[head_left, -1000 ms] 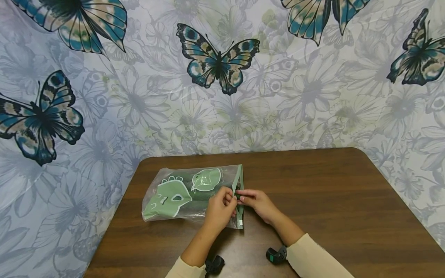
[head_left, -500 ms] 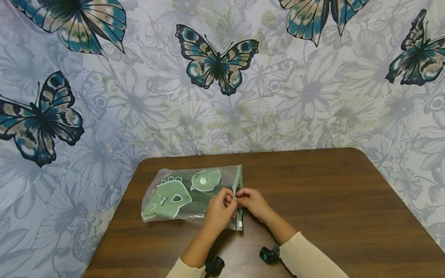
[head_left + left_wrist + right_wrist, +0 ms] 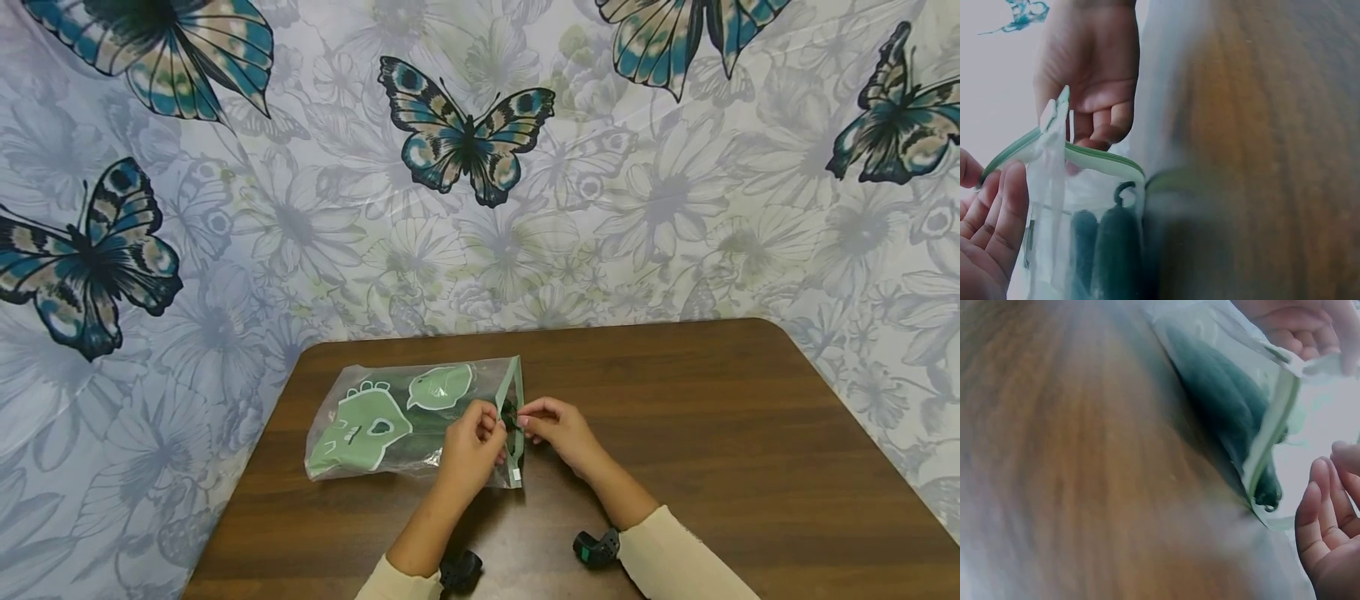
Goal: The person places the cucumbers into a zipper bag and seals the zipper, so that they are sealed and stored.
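Observation:
A clear zip bag (image 3: 442, 425) with a green animal print lies on the table, its mouth facing right. Inside show long dark green cucumbers (image 3: 1116, 250), one with a curled stem, as the left wrist view shows. My left hand (image 3: 468, 450) pinches the upper lip of the mouth, thumb against fingers. My right hand (image 3: 562, 433) pinches the opposite lip, fingertips right at the green zip edge (image 3: 1272, 425). The mouth gapes between the two hands. A white slider (image 3: 516, 477) sits at the mouth's near corner.
The brown wooden table (image 3: 712, 433) extends to the right of the hands. A butterfly-print cloth (image 3: 660, 225) hangs behind its far edge. Black devices (image 3: 596, 550) are strapped at both wrists, below the cream sleeves (image 3: 682, 558).
My right hand came in close to the left at the bag's lip, then drew back right. The bag's mouth now gapes wider, and the left hand has shifted very slightly left.

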`<state>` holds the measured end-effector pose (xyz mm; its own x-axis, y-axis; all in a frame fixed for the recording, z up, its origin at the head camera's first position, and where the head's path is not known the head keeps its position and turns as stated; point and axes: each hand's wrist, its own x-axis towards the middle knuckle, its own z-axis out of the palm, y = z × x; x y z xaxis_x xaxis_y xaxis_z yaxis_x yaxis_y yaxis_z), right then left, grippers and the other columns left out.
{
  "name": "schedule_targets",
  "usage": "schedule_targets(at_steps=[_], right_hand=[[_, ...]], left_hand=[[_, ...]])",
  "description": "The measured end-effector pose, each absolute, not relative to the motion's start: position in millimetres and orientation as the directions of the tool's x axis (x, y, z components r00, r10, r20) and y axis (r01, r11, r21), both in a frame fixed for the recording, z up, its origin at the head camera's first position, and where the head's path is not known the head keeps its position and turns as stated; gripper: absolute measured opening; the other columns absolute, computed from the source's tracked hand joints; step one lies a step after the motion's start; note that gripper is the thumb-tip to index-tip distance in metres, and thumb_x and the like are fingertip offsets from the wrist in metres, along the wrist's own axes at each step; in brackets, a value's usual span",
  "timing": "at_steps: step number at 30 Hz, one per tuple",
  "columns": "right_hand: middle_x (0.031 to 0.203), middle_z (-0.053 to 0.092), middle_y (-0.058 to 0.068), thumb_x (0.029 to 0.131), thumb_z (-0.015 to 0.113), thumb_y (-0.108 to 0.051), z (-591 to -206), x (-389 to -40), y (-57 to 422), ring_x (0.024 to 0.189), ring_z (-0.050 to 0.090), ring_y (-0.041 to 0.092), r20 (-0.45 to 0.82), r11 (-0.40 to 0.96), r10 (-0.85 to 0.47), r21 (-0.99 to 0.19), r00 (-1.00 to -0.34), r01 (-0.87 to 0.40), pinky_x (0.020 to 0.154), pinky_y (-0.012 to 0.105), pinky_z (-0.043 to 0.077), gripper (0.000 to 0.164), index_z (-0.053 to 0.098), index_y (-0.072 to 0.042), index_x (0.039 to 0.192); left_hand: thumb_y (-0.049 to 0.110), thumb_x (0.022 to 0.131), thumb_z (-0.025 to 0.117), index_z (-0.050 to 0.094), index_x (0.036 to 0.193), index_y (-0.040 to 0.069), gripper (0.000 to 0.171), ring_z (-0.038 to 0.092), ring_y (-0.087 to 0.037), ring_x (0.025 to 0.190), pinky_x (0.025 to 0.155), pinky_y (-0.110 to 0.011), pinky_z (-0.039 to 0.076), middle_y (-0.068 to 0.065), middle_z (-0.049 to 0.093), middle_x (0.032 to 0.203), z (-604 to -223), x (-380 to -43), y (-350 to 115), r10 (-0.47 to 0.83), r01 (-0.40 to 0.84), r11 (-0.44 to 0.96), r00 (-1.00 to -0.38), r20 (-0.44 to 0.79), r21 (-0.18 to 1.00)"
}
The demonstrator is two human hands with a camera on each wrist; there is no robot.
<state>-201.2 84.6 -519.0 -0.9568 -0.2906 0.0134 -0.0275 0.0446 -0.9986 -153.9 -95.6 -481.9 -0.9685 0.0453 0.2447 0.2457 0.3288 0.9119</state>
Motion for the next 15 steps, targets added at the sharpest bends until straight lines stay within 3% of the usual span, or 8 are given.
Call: schedule_targets(at_steps=[7, 15], right_hand=[[0.102, 0.068, 0.025, 0.094, 0.07, -0.01, -513, -204, 102, 0.077, 0.068, 0.012, 0.036, 0.0, -0.23, -0.999, -0.973, -0.037, 0.069, 0.023, 0.059, 0.034, 0.062, 0.013, 0.117], [0.099, 0.069, 0.016, 0.095, 0.068, -0.008, -508, -204, 112, 0.074, 0.068, 0.011, 0.041, -0.029, -0.222, -0.999, -0.974, -0.036, 0.068, 0.023, 0.06, 0.036, 0.058, 0.016, 0.12]], left_hand=[[0.0, 0.094, 0.061, 0.055, 0.099, 0.003, 0.009, 0.062, -0.01, 0.05, 0.048, -0.028, 0.06, -0.011, 0.062, 0.077, -473, -156, -98, 0.038, 0.236, 0.225, -0.972, 0.233, 0.945], [0.001, 0.095, 0.06, 0.054, 0.099, 0.002, 0.007, 0.063, -0.011, 0.051, 0.049, -0.027, 0.06, -0.01, 0.06, 0.076, -461, -153, -99, 0.018, 0.269, 0.217, -0.962, 0.272, 0.938]])
